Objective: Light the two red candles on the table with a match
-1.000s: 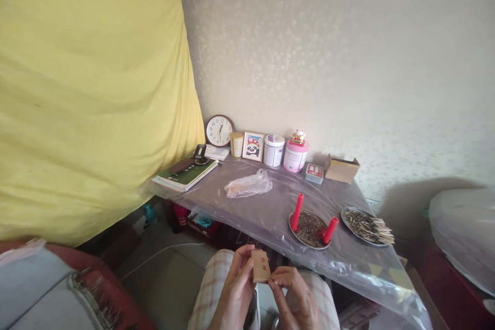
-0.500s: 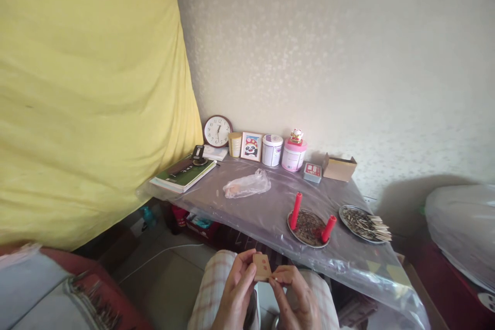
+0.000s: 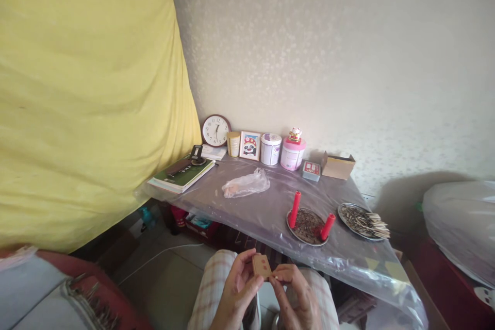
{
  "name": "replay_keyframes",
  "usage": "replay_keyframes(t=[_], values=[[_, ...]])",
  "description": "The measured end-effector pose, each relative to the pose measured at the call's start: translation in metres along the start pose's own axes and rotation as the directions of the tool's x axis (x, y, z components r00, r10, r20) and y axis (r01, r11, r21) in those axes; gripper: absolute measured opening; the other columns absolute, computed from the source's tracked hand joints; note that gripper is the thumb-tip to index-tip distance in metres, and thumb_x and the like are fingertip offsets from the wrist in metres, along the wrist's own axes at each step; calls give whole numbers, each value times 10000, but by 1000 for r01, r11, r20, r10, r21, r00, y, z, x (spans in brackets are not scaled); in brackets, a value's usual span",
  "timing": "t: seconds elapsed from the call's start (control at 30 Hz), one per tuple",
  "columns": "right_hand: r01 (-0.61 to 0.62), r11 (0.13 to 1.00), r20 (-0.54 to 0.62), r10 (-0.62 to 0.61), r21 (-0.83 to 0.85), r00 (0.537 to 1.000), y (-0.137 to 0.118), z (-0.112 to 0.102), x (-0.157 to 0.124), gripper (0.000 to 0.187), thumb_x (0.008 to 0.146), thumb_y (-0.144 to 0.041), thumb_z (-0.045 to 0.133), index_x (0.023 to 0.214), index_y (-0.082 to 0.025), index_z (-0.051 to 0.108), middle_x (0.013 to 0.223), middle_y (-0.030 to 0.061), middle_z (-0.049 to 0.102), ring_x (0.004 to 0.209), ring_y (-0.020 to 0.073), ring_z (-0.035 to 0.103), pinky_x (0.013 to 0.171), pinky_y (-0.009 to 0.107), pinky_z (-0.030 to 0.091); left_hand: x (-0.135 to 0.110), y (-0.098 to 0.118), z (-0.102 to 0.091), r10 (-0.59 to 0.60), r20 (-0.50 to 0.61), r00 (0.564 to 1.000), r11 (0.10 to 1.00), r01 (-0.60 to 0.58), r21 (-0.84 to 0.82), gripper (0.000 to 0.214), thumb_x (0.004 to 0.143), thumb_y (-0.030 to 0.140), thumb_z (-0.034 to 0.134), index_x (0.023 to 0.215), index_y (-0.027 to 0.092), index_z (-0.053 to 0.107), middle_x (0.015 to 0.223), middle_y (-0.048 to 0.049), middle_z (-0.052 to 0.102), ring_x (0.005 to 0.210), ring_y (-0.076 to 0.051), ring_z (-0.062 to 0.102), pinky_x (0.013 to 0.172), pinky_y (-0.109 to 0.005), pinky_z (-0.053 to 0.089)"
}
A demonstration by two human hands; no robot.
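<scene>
Above my lap, my left hand (image 3: 240, 289) grips a small, flat tan box or card (image 3: 262, 266) by its left side, fingers behind and thumb at the lower edge. Red marks show on its near face. At the lower right corner of the tan piece is my right hand (image 3: 294, 294), thumb and forefinger pinched together. A tiny white tip (image 3: 275, 278) shows at that pinch; what it belongs to is too small to make out.
A plastic-covered table (image 3: 247, 216) stands ahead. On it are a plate (image 3: 309, 241) with red tubes, a plate (image 3: 350, 227) with thin sticks, a plastic bag (image 3: 247, 183), books (image 3: 181, 175), a clock (image 3: 215, 130), tins (image 3: 270, 149) and a cardboard box (image 3: 337, 166).
My left thumb has slid lower along the tan piece, which is tilted slightly differently. The right hand keeps its pinch at the corner. The view has shifted a little.
</scene>
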State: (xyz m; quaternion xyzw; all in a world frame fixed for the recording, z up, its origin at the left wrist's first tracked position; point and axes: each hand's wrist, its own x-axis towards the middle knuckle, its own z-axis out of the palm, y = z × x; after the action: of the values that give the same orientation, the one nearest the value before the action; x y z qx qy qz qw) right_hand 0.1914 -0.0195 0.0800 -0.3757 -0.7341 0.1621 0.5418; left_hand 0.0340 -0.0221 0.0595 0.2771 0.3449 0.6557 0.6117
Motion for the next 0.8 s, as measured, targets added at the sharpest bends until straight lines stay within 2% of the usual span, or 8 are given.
replay_keyframes(t=[0.2, 0.33, 0.53, 0.63, 0.7, 0.8], values=[[49, 999, 25, -49, 5, 998, 1, -1, 0, 89, 968, -167, 653, 996, -250, 671, 904, 24, 754, 805, 166, 771, 750, 214, 632, 0, -2, -2, -17, 7, 1000, 997, 17, 71, 433, 660, 466, 944, 1021, 274, 803, 984, -94, 815, 954, -297, 717, 896, -400, 539], [20, 999, 9, -20, -26, 1000, 0, -1, 2, 71, 972, -186, 651, 942, -246, 672, 885, 22, 757, 784, 162, 773, 728, 207, 632, -1, -1, -1, -11, 15, 1000, 998, 10, 68, 377, 671, 411, 949, 996, 270, 819, 985, -105, 829, 956, -291, 724, 896, -386, 550], [69, 998, -44, -69, -4, 997, -9, -4, 11, 102, 997, -252, 628, 944, -251, 715, 847, 29, 777, 766, 173, 790, 734, 216, 648, -1, 1, -1, -7, 35, 999, 995, 3, 102, 355, 668, 349, 949, 986, 248, 826, 994, -109, 829, 954, -296, 743, 876, -367, 571], [-1, 998, -68, 5, 60, 998, -9, -3, 9, 96, 980, -310, 679, 925, -254, 734, 861, 30, 790, 784, 173, 794, 740, 198, 639, 0, -1, -5, -25, 38, 999, 992, 20, 126, 352, 682, 380, 940, 986, 248, 824, 1025, -113, 836, 1005, -311, 747, 918, -380, 566], [-91, 986, -83, 103, 138, 991, -6, 0, 6, 130, 958, -363, 715, 900, -251, 748, 846, 28, 795, 769, 175, 788, 721, 191, 635, 0, 0, -7, -45, 45, 998, 991, 39, 131, 375, 682, 422, 937, 992, 245, 822, 1055, -119, 840, 1048, -323, 742, 954, -398, 554], [-246, 926, -128, 292, 286, 948, 2, 5, 1, 186, 923, -418, 752, 873, -240, 758, 813, 27, 796, 731, 182, 774, 694, 213, 637, -1, 8, -5, -98, 54, 994, 990, 91, 108, 424, 696, 476, 918, 1025, 228, 818, 1082, -122, 838, 1085, -325, 728, 998, -420, 524]])
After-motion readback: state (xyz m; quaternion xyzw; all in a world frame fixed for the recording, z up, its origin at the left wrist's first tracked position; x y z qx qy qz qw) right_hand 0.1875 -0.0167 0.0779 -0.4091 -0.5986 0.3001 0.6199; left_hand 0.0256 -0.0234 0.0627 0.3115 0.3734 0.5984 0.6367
